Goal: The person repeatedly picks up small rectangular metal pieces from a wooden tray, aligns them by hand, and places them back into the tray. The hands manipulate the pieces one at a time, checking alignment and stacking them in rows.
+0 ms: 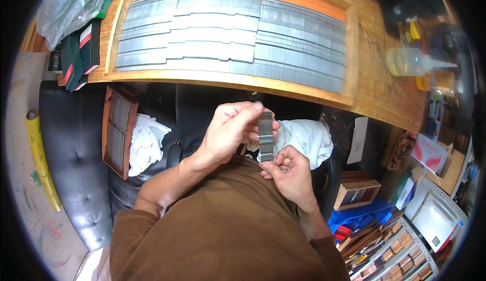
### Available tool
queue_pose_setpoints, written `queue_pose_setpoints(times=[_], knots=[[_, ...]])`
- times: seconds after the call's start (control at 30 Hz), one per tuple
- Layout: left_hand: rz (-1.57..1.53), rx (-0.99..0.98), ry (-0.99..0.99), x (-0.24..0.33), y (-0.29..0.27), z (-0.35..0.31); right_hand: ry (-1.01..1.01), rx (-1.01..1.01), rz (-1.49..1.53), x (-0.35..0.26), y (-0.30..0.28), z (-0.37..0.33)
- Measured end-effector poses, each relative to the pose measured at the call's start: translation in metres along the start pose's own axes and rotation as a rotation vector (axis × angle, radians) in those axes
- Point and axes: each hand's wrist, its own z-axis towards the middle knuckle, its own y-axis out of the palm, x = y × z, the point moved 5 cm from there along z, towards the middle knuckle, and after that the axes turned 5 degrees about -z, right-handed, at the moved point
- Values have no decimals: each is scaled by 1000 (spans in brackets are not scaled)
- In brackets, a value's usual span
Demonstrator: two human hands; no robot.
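Between my two hands, in front of my brown shirt, is a narrow stack of thin grey metal pieces (266,131) with a few lighter bands across it. My left hand (228,129) grips its far end, thumb on top and fingers behind. At the near end, my right hand (292,174) pinches the stack between thumb and curled fingers. Beyond them, a wooden tray (230,80) on the bench is packed with long rows of similar thin grey pieces (212,35). The exact kind of piece is too small to tell.
White cloths (304,139) lie beyond my right hand and at the left, beside a small wooden box (105,129) of grey pieces. Dark boxes (81,53) and a plastic bag (71,7) sit far left. A squeeze bottle (405,61) lies on the bench (390,98) at right.
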Motion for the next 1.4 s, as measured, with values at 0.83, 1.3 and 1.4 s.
queue_pose_setpoints(times=[0.83, 1.3, 1.4], knots=[[253, -48, -172, -1, -3, -1, -34, -109, 229, -5, 15, 2], [197, -127, -299, 20, -13, 14, -121, -136, 360, -23, 34, 9], [195, -138, -277, 20, -13, 15, -121, -134, 348, -20, 34, 10]])
